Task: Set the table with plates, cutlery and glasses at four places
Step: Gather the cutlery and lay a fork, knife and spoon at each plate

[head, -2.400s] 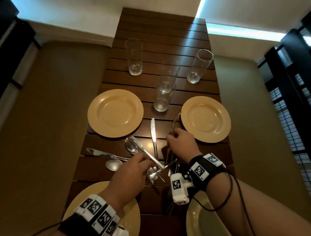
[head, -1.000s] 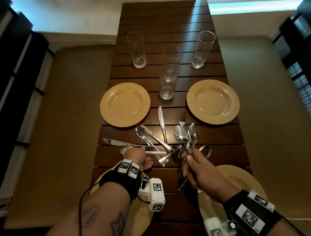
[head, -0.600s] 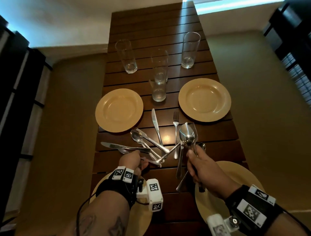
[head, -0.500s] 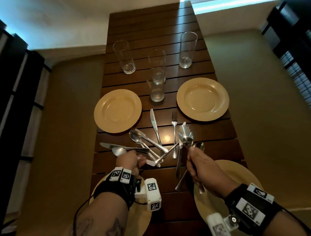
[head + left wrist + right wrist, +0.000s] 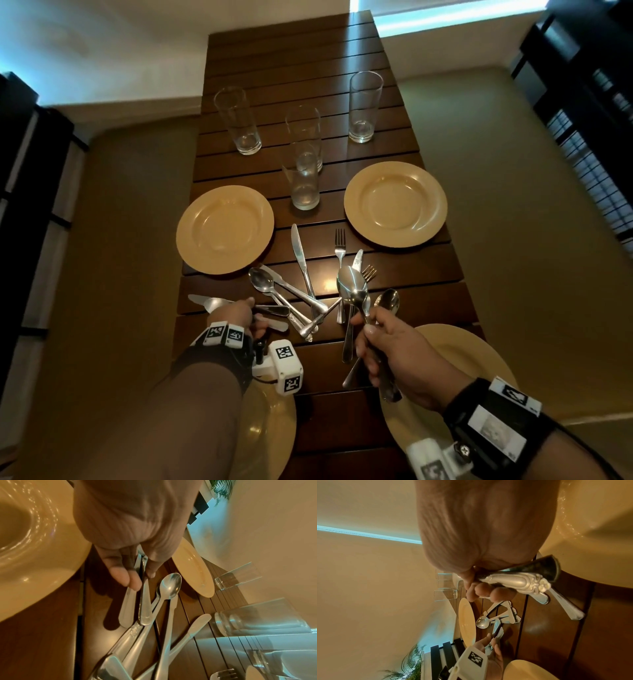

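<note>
Cutlery [image 5: 301, 301] lies tangled mid-table; a bundle [image 5: 354, 294] is gripped by the right hand [image 5: 394, 353], two handles pinched by the left hand [image 5: 236, 315]. Crossed pieces could be dragged off.

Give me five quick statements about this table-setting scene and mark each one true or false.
1. The right hand grips a bundle of silver cutlery lifted off the dark slatted wooden table. True.
2. Four tall clear drinking glasses stand upright at the table's far end. True.
3. The round yellow plates are stacked in one pile. False: four plates lie separately, two far and two near.
4. The left hand is open and idle. False: its fingers pinch cutlery handles in the loose pile of knives and spoons.
5. A lone silver fork lies on the table beside the far right plate. True.
</note>
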A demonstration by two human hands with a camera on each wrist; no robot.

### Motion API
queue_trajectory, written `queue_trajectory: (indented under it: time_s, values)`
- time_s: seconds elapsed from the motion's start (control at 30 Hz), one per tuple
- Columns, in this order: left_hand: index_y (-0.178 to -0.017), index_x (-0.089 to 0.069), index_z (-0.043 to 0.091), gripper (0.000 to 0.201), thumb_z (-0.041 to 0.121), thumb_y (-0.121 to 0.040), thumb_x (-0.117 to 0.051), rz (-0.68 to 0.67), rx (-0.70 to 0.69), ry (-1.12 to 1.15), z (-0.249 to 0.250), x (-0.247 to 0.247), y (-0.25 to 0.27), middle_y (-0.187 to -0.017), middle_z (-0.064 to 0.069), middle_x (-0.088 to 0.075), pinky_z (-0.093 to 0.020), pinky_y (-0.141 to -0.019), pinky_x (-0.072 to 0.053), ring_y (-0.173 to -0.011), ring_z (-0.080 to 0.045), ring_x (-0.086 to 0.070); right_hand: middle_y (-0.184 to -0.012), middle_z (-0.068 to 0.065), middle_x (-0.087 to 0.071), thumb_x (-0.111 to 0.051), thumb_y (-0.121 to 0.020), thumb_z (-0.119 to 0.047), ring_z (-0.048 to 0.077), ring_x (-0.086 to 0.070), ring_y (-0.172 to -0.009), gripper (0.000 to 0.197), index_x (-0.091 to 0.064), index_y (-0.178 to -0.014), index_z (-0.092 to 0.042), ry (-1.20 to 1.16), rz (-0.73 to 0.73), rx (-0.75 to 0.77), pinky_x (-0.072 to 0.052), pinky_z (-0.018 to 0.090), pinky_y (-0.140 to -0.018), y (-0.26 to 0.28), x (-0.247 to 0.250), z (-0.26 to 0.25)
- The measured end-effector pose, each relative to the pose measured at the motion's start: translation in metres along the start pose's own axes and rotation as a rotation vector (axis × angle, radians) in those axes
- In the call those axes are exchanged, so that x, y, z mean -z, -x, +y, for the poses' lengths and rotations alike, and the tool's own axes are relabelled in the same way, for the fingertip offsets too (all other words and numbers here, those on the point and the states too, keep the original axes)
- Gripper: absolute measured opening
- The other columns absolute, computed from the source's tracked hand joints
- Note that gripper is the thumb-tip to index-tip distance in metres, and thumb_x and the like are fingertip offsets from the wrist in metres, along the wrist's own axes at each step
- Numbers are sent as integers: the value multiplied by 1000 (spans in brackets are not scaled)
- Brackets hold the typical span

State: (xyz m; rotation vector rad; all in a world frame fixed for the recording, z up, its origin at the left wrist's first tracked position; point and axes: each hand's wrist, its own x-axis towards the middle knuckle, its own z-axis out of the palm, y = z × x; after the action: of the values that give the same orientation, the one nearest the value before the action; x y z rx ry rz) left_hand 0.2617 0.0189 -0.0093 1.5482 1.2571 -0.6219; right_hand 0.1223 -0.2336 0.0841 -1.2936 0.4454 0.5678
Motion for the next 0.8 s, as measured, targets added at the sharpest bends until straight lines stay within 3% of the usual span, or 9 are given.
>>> queue_trajectory:
  time_s: [0.1,0.2,0.23,0.33,0.37,0.43,0.57,0.7,0.8]
  values:
    - [-102,-62,0,21,21,-100,-60,56,-15,-12,-2,3,-4,-69,-13,-64,-26,-42,-44,-41,-20,-54,-79,9,-66,-33,-108,-11,18,-51,-55,24,-55,-118,-9,1,6,-19,-46,32,-47,-1,1,2]
    - [-111,-58,-1,23,18,-98,-55,57,-37,-3,-2,4,2,-70,-17,-69,-26,-43,-48,-42,-21,-59,-83,12,-68,-33,-108,-11,21,-56,-57,24,-54,-118,-7,-51,-6,-47,-51,33,-49,-2,3,4]
    - [-114,-54,0,23,17,-98,-54,51,-43,15,-1,4,5,-75,-20,-71,-27,-45,-50,-46,-22,-62,-84,13,-69,-33,-108,-12,22,-58,-58,23,-54,-119,-7,-69,-10,-55,-53,35,-50,-3,3,5]
    - [-125,-47,4,28,10,-98,-48,32,-30,94,1,8,8,-113,-24,-66,-38,-51,-53,-65,-31,-68,-85,13,-71,-33,-109,-13,24,-61,-60,24,-53,-120,-5,-103,-8,-62,-55,38,-53,-5,4,3]
    - [-129,-47,4,31,8,-98,-46,25,-29,114,0,10,7,-117,-24,-65,-40,-51,-53,-68,-32,-69,-85,13,-71,-34,-109,-14,25,-61,-60,24,-52,-120,-5,-107,-4,-60,-55,39,-54,-6,4,3]
    - [-131,-51,6,33,7,-99,-45,11,-53,123,-3,16,12,-108,-19,-65,-38,-54,-53,-67,-31,-69,-88,15,-70,-35,-108,-15,25,-61,-62,24,-52,-120,-5,-109,-1,-52,-54,39,-56,-7,4,1]
    - [-104,-67,6,11,10,-100,-57,-53,-243,33,-14,29,52,-92,-14,-66,-34,-65,-47,-64,-20,-57,-94,18,-69,-36,-109,-18,28,-64,-67,25,-55,-118,-5,-122,14,-48,-56,43,-60,-11,2,-1]
    - [-98,-71,5,16,12,-103,-57,-286,-502,-188,-25,34,112,-87,-18,-73,-34,-62,-55,-69,-24,-64,-101,18,-71,-35,-109,-19,29,-70,-79,25,-56,-117,-7,-108,38,-48,-58,45,-65,-15,-3,-3]
    - [-97,-73,11,16,15,-102,-59,-465,-636,-420,-27,25,150,-84,-8,-77,-29,-68,-59,-74,-20,-71,-101,15,-72,-35,-109,-20,30,-70,-84,27,-59,-115,-7,-128,19,-38,-56,44,-67,-15,-9,-5]
